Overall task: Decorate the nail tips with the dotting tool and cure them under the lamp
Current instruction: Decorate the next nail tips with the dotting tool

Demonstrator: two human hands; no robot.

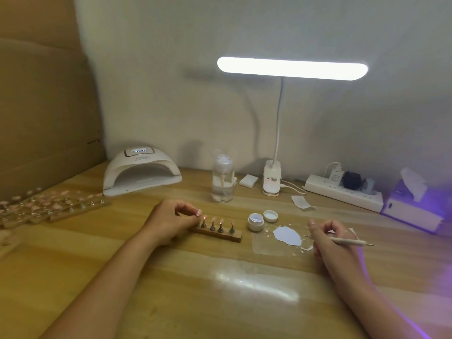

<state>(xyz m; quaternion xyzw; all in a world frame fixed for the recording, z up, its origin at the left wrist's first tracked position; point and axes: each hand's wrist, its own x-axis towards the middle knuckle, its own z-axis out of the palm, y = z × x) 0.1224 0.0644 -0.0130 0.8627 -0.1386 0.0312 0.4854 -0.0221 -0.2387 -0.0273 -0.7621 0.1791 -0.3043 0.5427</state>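
**Head view.** Pale pink plastic nail tips (216,221) stand upright on small metal pegs set in a wooden holder (228,237) at the centre of the table (220,289). Four tips are visible in a row.

Judged by appearance, the tips are light, thin and stiff. They are likely to tip or pop off a peg under side pressure. Recommended hold: steady the holder by its wooden ends, not by the tips, and keep clear of any wet surface.

The left hand (168,220) sits at the holder's left end, fingers curled, thumb and forefinger closed together above the first position. Whether they pinch a tip cannot be told.

The right hand (327,237) grips the dotting tool (352,241) like a pen, metal point aimed right, just beside the white gel (287,236) spread on a clear sheet.

The curing lamp (140,172) stands well apart, rear left, opening facing the person.
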